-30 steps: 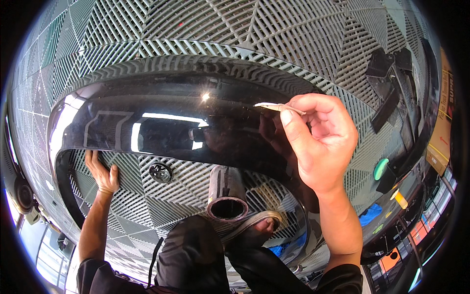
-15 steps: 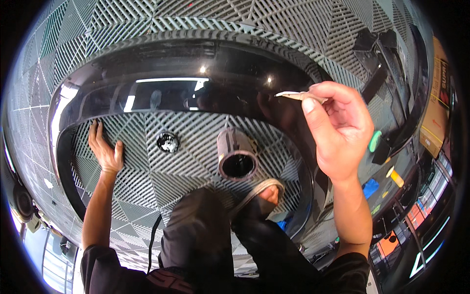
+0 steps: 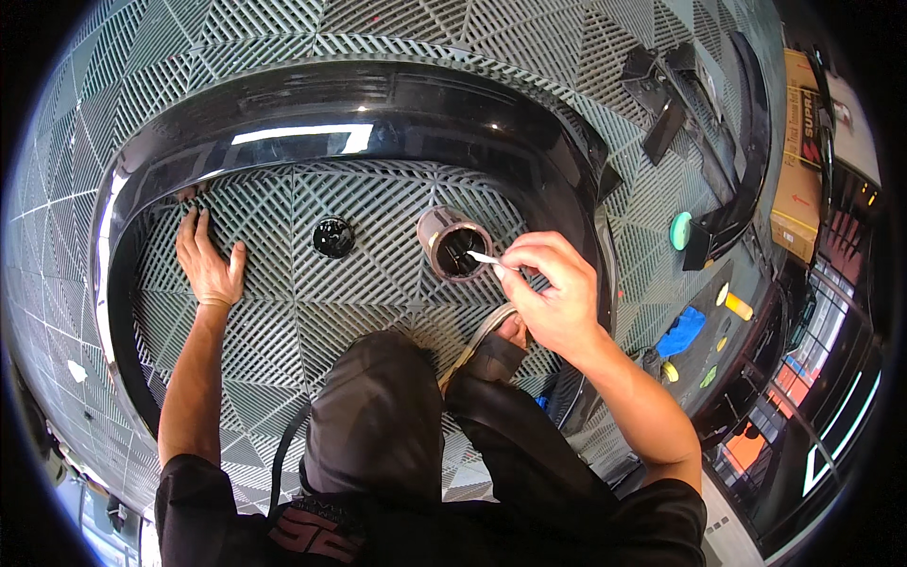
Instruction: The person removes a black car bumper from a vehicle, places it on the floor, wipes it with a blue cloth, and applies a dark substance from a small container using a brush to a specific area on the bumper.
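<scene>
A long, glossy black curved car body panel [image 3: 368, 99], like a bumper, arches over the floor in front of me. Flat on the floor tiles, inside the arch's left end, rests my left hand [image 3: 210, 260], fingers stretched out and holding nothing. My right hand [image 3: 553, 288] pinches a small, thin white strip [image 3: 483, 257] between thumb and fingers; its exact kind is unclear. The strip's tip is over the mouth of a greyish, dark-mouthed can [image 3: 433, 227]. Left of the can lies a round lid [image 3: 333, 237] with glossy black on its inner face.
Grey slatted floor tiles [image 3: 364, 283] spread beneath everything. My sandalled foot [image 3: 510, 331] is just below the can. To the right are black trim parts [image 3: 666, 132], a green round pad [image 3: 679, 231], a blue cloth [image 3: 682, 331], a yellow-and-white tube [image 3: 735, 302] and cardboard boxes [image 3: 795, 198].
My right hand has come down and left from above the panel's right side to the can, still pinching the strip. My left hand stays on the floor. The view has shifted.
</scene>
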### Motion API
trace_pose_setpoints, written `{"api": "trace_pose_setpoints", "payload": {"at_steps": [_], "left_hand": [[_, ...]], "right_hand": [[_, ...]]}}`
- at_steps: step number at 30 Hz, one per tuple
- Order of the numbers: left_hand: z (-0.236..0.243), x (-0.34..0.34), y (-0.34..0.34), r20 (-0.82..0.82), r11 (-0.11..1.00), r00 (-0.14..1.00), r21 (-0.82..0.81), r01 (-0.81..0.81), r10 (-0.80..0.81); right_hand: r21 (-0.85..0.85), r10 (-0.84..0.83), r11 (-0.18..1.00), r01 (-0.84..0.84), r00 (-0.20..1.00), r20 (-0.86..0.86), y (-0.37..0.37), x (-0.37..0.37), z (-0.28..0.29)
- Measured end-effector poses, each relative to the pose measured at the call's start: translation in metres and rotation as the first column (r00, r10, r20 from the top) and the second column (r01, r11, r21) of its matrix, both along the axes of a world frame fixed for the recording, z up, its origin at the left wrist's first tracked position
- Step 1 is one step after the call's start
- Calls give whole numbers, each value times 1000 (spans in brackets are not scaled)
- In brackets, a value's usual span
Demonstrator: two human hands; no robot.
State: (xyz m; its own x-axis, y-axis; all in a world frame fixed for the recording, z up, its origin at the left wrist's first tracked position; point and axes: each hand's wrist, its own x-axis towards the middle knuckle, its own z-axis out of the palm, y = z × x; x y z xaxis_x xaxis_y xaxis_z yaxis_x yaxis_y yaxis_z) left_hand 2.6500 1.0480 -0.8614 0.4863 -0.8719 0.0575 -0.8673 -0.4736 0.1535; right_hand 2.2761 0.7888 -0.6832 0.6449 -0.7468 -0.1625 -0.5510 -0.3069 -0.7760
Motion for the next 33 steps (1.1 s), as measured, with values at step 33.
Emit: {"api": "trace_pose_setpoints", "payload": {"at_steps": [33], "left_hand": [[0,-1,4,30,999,1000,31,6,-7]], "right_hand": [[-120,-59,991,65,997,48,13,-6,-11]]}}
